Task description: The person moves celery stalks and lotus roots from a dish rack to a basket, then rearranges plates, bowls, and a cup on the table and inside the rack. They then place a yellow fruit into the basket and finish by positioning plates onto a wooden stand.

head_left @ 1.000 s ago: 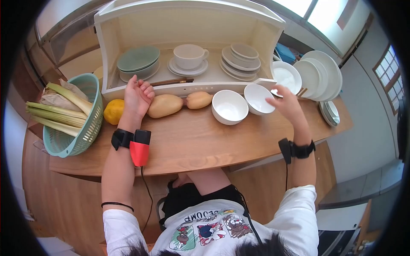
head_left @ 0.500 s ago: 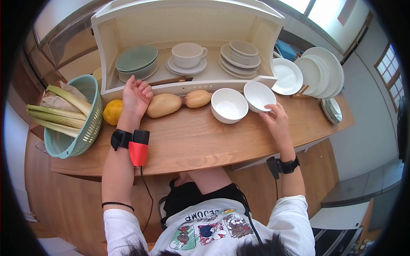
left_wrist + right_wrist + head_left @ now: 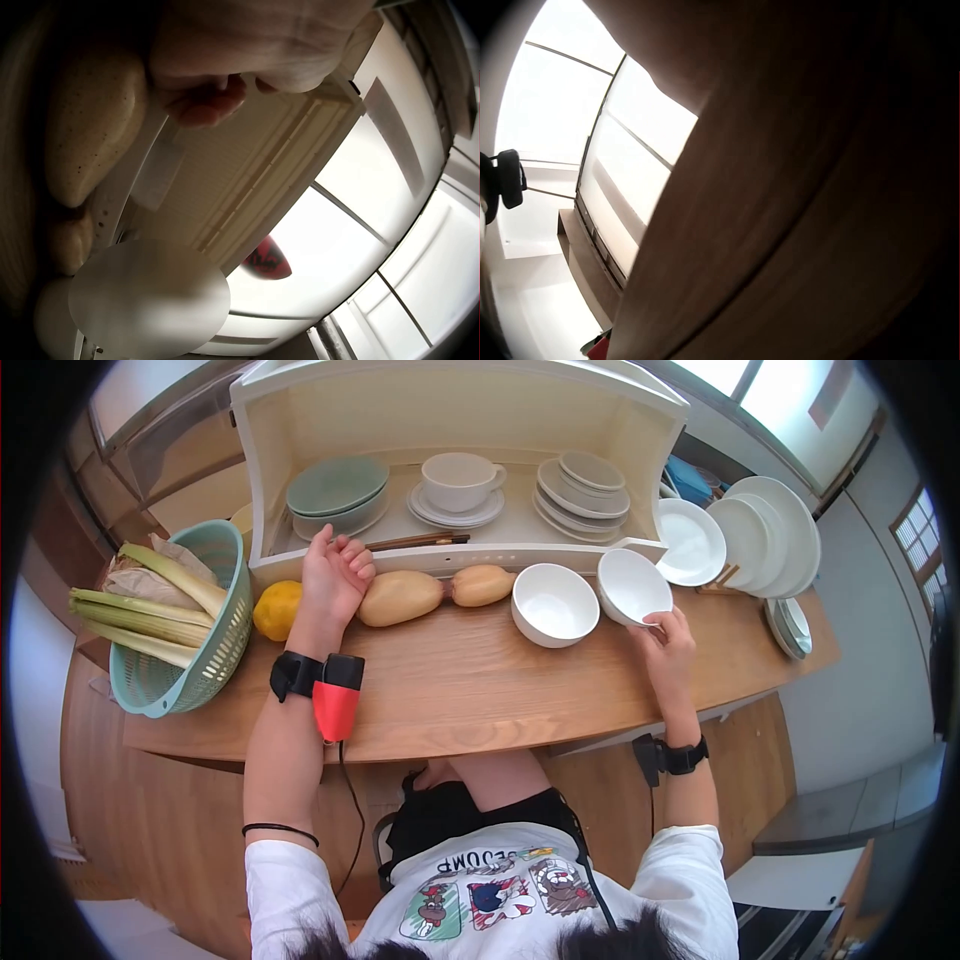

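Observation:
In the head view my right hand (image 3: 668,650) pinches the near right rim of a white bowl (image 3: 634,586), thumb and fingers at its edge. A second white bowl (image 3: 554,605) stands just left of it. My left hand (image 3: 338,578) lies by the cabinet's front edge, fingers loosely curled, holding nothing. It sits between a yellow fruit (image 3: 277,610) and a lotus root (image 3: 402,598) of two joined segments. The left wrist view shows the left hand (image 3: 255,45) above the speckled lotus root (image 3: 94,124). Dark, close skin fills much of the right wrist view.
An open white cabinet (image 3: 460,565) holds green bowls (image 3: 338,485), a cup (image 3: 458,482) on saucers, stacked dishes (image 3: 580,500) and chopsticks (image 3: 415,542). A green basket (image 3: 232,620) with long stalks (image 3: 145,620) stands left. White plates (image 3: 780,540) stand in a rack at right.
My right hand has come down and left from beside the right bowl to pinch its rim. The left hand has stayed by the lotus root. The head view has shifted slightly.

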{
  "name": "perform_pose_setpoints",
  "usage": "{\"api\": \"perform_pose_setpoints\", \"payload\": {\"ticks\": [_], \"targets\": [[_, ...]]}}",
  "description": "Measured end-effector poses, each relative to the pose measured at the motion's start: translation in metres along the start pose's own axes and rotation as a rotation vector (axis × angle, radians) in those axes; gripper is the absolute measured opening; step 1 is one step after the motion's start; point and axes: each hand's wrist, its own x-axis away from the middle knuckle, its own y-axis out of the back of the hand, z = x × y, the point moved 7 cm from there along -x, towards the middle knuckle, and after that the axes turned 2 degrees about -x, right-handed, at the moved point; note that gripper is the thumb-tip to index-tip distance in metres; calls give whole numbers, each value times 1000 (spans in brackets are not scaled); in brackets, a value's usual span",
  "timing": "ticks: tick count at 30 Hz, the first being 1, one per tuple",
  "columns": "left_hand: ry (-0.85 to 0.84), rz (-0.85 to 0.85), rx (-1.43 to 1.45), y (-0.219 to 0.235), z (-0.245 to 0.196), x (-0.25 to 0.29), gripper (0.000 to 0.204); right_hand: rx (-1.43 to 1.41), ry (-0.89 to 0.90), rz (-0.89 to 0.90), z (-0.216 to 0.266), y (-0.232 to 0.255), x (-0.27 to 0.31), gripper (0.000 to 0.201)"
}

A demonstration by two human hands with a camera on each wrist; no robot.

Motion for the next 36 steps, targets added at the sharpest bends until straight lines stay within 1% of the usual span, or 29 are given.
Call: {"api": "perform_pose_setpoints", "payload": {"ticks": [2,3,6,10,12,13,15,16,18,22,24,25,29,32,34,36], "targets": [[-3,-7,0,0,-1,1,27,-3,-6,-28,9,8,-4,19],[-4,-12,-3,0,0,1,27,12,-37,-20,12,11,-6,19],[-7,-13,-2,1,0,0,27,-38,3,13,32,16,-15,15],[0,-12,-18,4,0,-3,26,-120,-17,34,69,6,-26,18],[-1,-21,-17,4,0,-2,26,-143,164,121,101,-12,-31,18],[-1,-25,-17,4,0,-2,26,-144,168,122,112,-18,-36,18],[-2,-27,-17,4,0,-3,26,-168,217,296,137,-46,-42,20],[-1,-29,-18,4,0,-3,26,-169,220,298,144,-58,-47,20],[-10,-34,-16,3,0,-1,27,-280,296,359,164,-85,-56,20],[-18,-47,-19,2,0,-1,29,-296,333,418,189,-128,-77,21],[-20,-53,-20,2,0,-1,28,-411,277,412,191,-139,-84,21],[-20,-53,-20,2,0,0,28,-368,264,409,193,-137,-84,20],[-14,-53,-2,3,1,-2,28,-355,260,384,191,-121,-77,18],[-18,-54,1,2,2,-1,28,-369,192,384,179,-96,-67,16],[-25,-70,-14,3,0,-2,27,-311,148,333,169,-73,-61,16],[-14,-59,-12,3,1,-1,28,-288,113,325,156,-52,-54,18]]}}
